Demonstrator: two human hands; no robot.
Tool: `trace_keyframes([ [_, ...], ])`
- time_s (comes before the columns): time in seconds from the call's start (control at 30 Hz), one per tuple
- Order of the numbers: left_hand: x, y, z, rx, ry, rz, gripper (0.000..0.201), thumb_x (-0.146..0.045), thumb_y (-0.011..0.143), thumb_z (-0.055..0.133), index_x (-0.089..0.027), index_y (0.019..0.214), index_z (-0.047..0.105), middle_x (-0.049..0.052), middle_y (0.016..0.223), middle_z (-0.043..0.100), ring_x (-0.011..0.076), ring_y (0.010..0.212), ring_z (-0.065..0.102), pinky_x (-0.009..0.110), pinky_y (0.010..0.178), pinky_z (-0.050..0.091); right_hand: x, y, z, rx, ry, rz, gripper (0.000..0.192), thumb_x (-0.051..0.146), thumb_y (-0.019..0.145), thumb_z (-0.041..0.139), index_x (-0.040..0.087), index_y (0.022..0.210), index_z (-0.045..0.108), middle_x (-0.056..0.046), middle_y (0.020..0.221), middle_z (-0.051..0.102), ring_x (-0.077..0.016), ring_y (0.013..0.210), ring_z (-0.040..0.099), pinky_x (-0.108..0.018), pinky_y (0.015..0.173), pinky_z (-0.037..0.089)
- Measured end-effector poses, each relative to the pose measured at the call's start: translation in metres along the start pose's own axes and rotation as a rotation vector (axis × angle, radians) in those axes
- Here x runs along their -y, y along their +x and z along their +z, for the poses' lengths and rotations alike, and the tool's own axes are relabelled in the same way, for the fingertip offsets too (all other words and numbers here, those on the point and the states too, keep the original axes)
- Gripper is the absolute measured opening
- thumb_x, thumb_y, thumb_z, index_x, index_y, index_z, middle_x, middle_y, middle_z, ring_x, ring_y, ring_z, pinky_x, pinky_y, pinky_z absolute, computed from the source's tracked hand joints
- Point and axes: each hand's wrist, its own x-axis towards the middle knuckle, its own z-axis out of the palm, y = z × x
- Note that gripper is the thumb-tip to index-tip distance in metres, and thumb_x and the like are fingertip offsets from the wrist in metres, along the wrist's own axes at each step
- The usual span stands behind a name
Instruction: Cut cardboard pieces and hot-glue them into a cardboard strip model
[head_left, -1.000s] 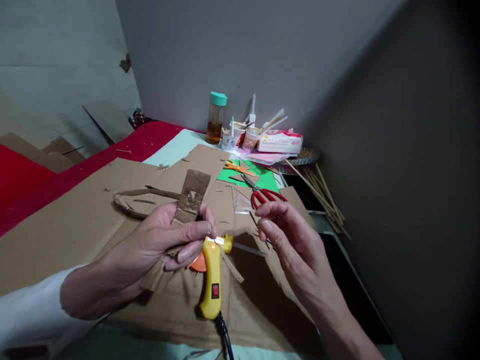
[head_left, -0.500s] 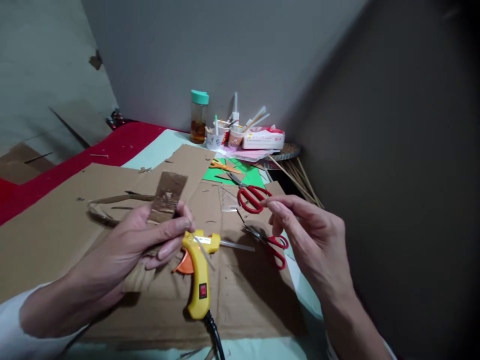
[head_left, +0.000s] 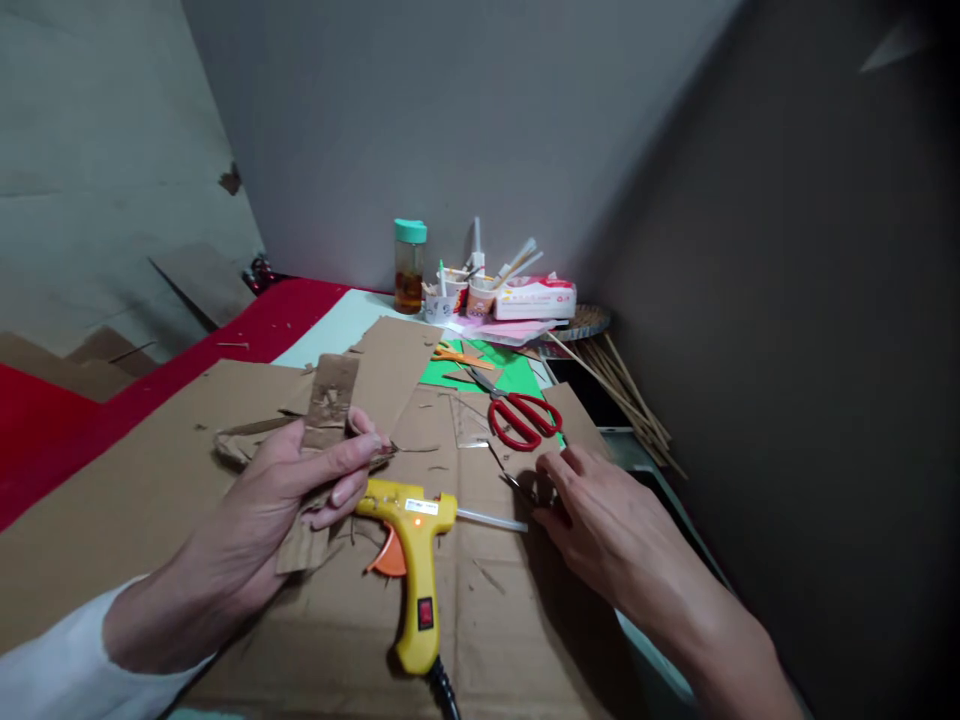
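Note:
My left hand [head_left: 300, 490] is closed around a cardboard strip [head_left: 331, 390], which stands up above the fingers with its lower end below them. A thin brown sliver [head_left: 416, 448] sticks out to the right of my left fingertips. At the right, my right hand [head_left: 600, 520] is down over the small scissors [head_left: 511, 482], its fingers curled about their handles, which it hides; only the blades show. Between my hands lies a yellow hot glue gun [head_left: 420, 580] with its light on and a clear glue stick [head_left: 491, 519] in its back end.
Red-handled scissors [head_left: 525, 418] and a clear set square [head_left: 469, 420] lie beyond my right hand. Farther back are orange scissors [head_left: 465, 356] on green paper [head_left: 514, 370], paper cups [head_left: 480, 300], a bottle [head_left: 409, 270] and a tissue pack [head_left: 536, 298]. Sticks [head_left: 630, 390] lie at the right.
My right hand has come down from the air onto the small scissors. My left hand still holds the cardboard; the view has tilted up a little.

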Motion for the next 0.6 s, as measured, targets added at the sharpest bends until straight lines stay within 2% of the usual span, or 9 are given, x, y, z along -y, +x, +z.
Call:
trace_keyframes([
  [0.1, -0.001, 0.000, 0.000, -0.032, -0.031, -0.007, 0.025, -0.031, 0.081, 0.082, -0.021, 0.087, 0.060, -0.008, 0.051, 0.046, 0.0055, 0.045, 0.029, 0.012, 0.041, 0.029, -0.003, 0.002, 0.002, -0.003, 0.006, -0.013, 0.016, 0.012, 0.083, 0.062, 0.014, 0.099, 0.065, -0.017, 0.094, 0.069, -0.0306, 0.075, 0.066, -0.039, 0.064, 0.045],
  [0.23, 0.000, 0.001, -0.003, 0.000, -0.011, 0.016, 0.020, -0.028, 0.084, 0.078, -0.020, 0.085, 0.060, -0.007, 0.052, 0.048, 0.0048, 0.044, 0.029, 0.011, 0.038, 0.027, -0.006, 0.000, -0.012, 0.024, 0.084, -0.029, 0.007, 0.015, 0.091, 0.060, 0.017, 0.095, 0.065, -0.013, 0.096, 0.070, -0.0245, 0.078, 0.064, -0.034, 0.066, 0.043],
  [0.33, 0.002, 0.003, -0.007, -0.009, 0.020, 0.004, 0.015, -0.023, 0.084, 0.079, -0.019, 0.082, 0.064, -0.007, 0.054, 0.052, 0.0034, 0.044, 0.032, 0.009, 0.040, 0.031, -0.002, -0.004, -0.027, 0.083, 0.199, -0.066, 0.020, 0.017, 0.102, 0.049, 0.020, 0.093, 0.067, -0.005, 0.091, 0.071, -0.0177, 0.076, 0.064, -0.029, 0.067, 0.044],
  [0.37, 0.002, 0.003, -0.007, -0.015, 0.036, -0.016, 0.012, -0.021, 0.084, 0.078, -0.018, 0.083, 0.066, -0.006, 0.054, 0.054, 0.0031, 0.044, 0.033, 0.009, 0.040, 0.030, 0.001, -0.005, -0.031, 0.117, 0.238, -0.091, 0.020, 0.018, 0.102, 0.051, 0.021, 0.093, 0.069, -0.003, 0.088, 0.071, -0.0165, 0.075, 0.064, -0.028, 0.068, 0.044],
  [0.5, 0.003, 0.004, -0.006, -0.003, 0.130, -0.085, 0.011, -0.022, 0.085, 0.075, -0.017, 0.079, 0.067, -0.005, 0.046, 0.051, 0.0051, 0.041, 0.036, 0.011, 0.037, 0.030, 0.017, -0.011, -0.033, 0.286, 0.360, -0.268, 0.012, 0.025, 0.098, 0.063, 0.020, 0.092, 0.071, -0.004, 0.088, 0.073, -0.0182, 0.077, 0.066, -0.029, 0.067, 0.041],
  [0.6, 0.005, 0.004, -0.002, 0.015, 0.228, -0.057, 0.019, -0.028, 0.084, 0.077, -0.019, 0.075, 0.062, -0.006, 0.047, 0.051, 0.0056, 0.041, 0.037, 0.012, 0.038, 0.032, 0.026, -0.019, -0.024, 0.251, 0.289, -0.310, 0.007, 0.023, 0.094, 0.064, 0.018, 0.091, 0.066, -0.005, 0.090, 0.072, -0.0191, 0.075, 0.062, -0.032, 0.066, 0.037],
])
